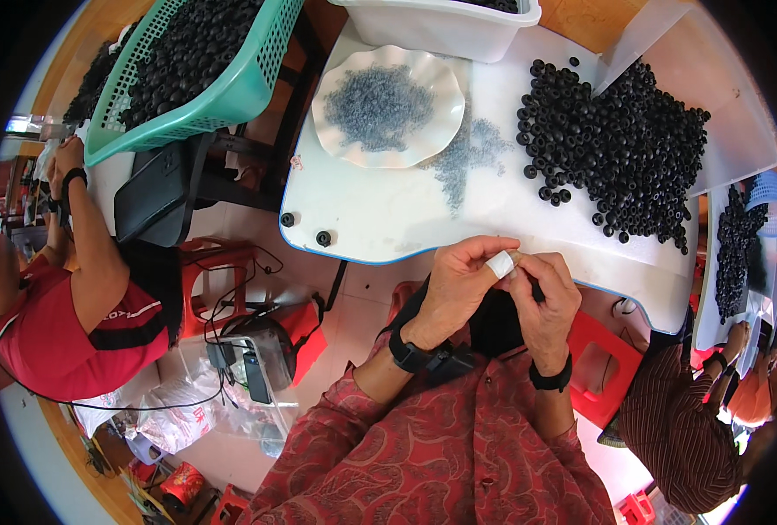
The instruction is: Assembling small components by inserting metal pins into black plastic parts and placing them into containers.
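Just beyond the near edge of the white table, my left hand (458, 287) and my right hand (546, 308) meet with their fingertips pinched together. A white wrap (499, 264) covers one digit of my left hand. Whatever lies between the fingertips is too small or hidden to make out. Ahead, a white wavy-rimmed plate (445, 114) holds a heap of tiny translucent grey-blue pieces (379, 107). More of these tiny pieces (469, 156) are strewn right of the plate. To the right spreads a large pile of black ring-shaped parts (620, 140).
Two black parts (323, 238) sit at the table's left corner. A white tub (441, 31) stands at the back, a translucent bin (738, 105) lies tipped behind the pile. Left are a green basket (270, 87) of black parts and a co-worker (91, 324); another person (682, 429) sits right.
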Tool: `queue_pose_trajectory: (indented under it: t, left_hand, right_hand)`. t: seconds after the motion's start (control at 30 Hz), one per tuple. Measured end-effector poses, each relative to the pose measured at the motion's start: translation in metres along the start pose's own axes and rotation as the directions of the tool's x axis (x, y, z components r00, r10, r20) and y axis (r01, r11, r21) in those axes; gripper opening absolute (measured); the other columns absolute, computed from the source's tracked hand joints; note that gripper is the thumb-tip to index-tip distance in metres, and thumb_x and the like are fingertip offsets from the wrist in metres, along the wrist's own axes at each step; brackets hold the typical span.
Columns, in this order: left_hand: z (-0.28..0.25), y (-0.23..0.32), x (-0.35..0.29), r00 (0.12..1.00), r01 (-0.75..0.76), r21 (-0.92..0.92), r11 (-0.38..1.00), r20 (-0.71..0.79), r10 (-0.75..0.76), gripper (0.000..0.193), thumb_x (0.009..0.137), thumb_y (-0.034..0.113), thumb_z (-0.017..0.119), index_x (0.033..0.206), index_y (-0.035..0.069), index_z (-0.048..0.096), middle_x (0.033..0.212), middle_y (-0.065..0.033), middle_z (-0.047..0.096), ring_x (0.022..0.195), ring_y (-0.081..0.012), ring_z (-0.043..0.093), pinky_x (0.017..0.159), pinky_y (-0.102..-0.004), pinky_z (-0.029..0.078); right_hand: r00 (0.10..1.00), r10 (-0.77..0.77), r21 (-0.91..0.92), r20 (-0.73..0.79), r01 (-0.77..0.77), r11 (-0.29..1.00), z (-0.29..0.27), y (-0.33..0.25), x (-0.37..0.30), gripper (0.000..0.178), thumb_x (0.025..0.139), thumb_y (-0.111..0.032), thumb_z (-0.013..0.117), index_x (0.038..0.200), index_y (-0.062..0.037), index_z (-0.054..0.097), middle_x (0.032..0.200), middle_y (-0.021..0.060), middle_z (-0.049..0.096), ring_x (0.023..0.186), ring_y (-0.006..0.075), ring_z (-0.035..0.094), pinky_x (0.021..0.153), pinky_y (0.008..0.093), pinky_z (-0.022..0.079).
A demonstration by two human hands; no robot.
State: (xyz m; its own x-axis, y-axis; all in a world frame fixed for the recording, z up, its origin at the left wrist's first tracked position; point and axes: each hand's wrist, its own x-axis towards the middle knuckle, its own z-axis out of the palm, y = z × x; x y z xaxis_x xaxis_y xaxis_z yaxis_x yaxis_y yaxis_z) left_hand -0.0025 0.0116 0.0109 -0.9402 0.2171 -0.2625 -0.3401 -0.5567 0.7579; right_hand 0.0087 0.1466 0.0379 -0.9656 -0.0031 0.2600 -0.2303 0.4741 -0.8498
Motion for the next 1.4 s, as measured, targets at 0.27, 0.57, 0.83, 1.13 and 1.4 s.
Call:
queue_pose_trajectory:
  t: [0.27,0.57,0.83,1.13,1.4]
  left_hand:
    - [-0.009,-0.003,0.005,0.998,0.01,-0.206,0.978,0.059,0.002,0.021,0.093,0.007,0.06,0.111,-0.003,0.065,0.098,-0.0114,0.067,0.082,-0.0153,0.065,0.071,-0.0285,0.057]
    - [-0.006,0.008,0.004,0.992,0.004,-0.329,0.944,0.121,0.038,0.019,0.094,0.01,0.058,0.108,-0.003,0.063,0.097,-0.0128,0.067,0.076,-0.0156,0.064,0.064,-0.03,0.057]
    - [-0.006,0.009,0.005,0.992,0.064,-0.414,0.908,0.127,-0.012,0.022,0.094,0.011,0.059,0.109,-0.004,0.062,0.099,-0.0118,0.065,0.075,-0.0121,0.062,0.067,-0.0293,0.056]
    - [0.0,0.011,0.001,0.974,0.002,-0.378,0.926,0.211,0.084,0.023,0.087,-0.001,0.058,0.109,-0.006,0.059,0.103,-0.016,0.063,0.08,-0.0178,0.061,0.07,-0.0305,0.055]
    - [0.005,0.007,-0.002,0.99,-0.013,-0.38,0.925,0.124,0.065,0.019,0.088,0.003,0.06,0.105,-0.005,0.058,0.102,-0.0139,0.062,0.087,-0.016,0.059,0.076,-0.0283,0.053]
  right_hand:
    - [0.999,0.043,0.184,0.016,-0.046,0.982,-0.001,-0.007,-0.003,0.023,0.089,0.004,0.06,0.111,0.0013,0.064,0.094,0.0072,0.062,0.078,0.0122,0.063,0.073,0.0228,0.051]
    - [0.978,0.205,0.463,0.042,-0.2,0.863,0.001,-0.006,-0.006,0.022,0.095,-0.005,0.057,0.116,0.0033,0.06,0.102,0.0053,0.062,0.085,0.0093,0.06,0.076,0.0236,0.051]
    - [0.988,0.153,0.408,0.021,-0.148,0.901,0.01,-0.018,-0.003,0.033,0.095,-0.007,0.057,0.125,0.003,0.053,0.106,0.0056,0.059,0.09,0.0092,0.058,0.077,0.0234,0.05]
    - [0.967,0.216,0.302,0.135,-0.248,0.92,0.02,-0.029,-0.004,0.054,0.094,-0.02,0.059,0.136,0.0066,0.039,0.122,0.0133,0.052,0.104,0.0154,0.047,0.092,0.0276,0.039]
    - [0.966,0.228,0.308,0.118,-0.254,0.917,0.024,-0.023,-0.005,0.054,0.095,-0.027,0.059,0.133,0.0062,0.041,0.129,0.0172,0.053,0.112,0.0184,0.051,0.098,0.031,0.04]
